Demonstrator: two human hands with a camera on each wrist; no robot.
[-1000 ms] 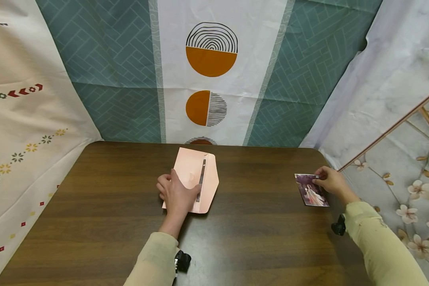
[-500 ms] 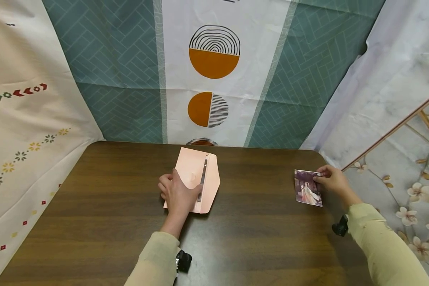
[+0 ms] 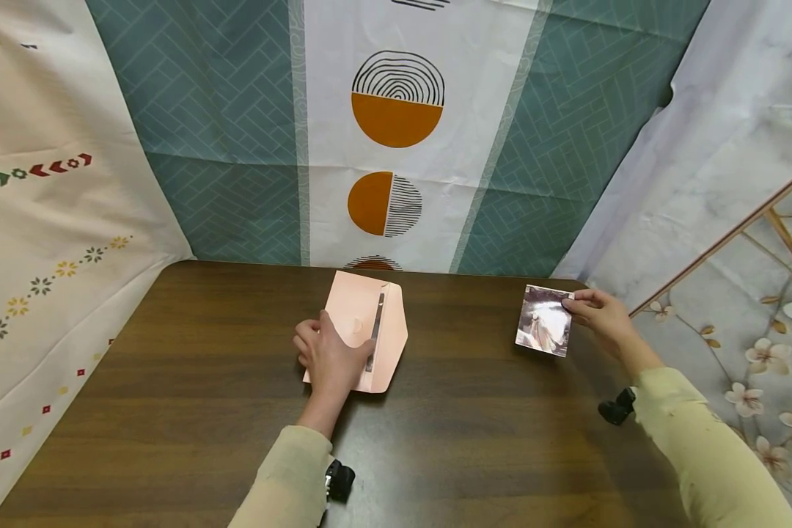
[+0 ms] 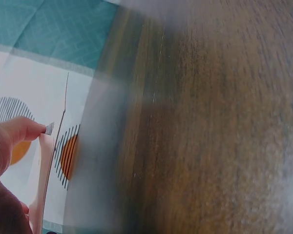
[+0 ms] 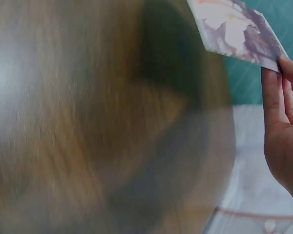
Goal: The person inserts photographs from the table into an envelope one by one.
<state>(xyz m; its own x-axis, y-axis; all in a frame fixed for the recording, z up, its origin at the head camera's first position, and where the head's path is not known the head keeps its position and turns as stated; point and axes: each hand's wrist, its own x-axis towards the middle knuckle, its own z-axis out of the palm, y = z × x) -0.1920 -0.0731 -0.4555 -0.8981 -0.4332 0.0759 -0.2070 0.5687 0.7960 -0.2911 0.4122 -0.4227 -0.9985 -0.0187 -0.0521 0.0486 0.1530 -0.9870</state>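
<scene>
A pale pink envelope (image 3: pixel 353 315) lies left of middle in the head view, its pointed flap (image 3: pixel 391 337) folded out to the right. Along its opening runs a dark strip (image 3: pixel 377 323), part of something inside. My left hand (image 3: pixel 330 359) grips the envelope from its near left side, the thumb at the opening; the left wrist view shows the envelope (image 4: pixel 45 168) edge-on between thumb and fingers. On the right, my right hand (image 3: pixel 600 315) pinches a glossy photo card (image 3: pixel 543 323) by its right edge. The right wrist view shows its printed figure (image 5: pixel 234 31), partly washed out by glare.
Both hands are over a dark brown wooden table (image 3: pixel 455 440). A teal and white patterned cloth (image 3: pixel 237 147) hangs behind its far edge. A cream cloth (image 3: pixel 39 242) hangs at the left, and a floral marbled cloth (image 3: pixel 732 220) at the right.
My right hand has raised the photo card off the right side of the table and shifted it left, tilting it into the light. The left hand and envelope have hardly moved.
</scene>
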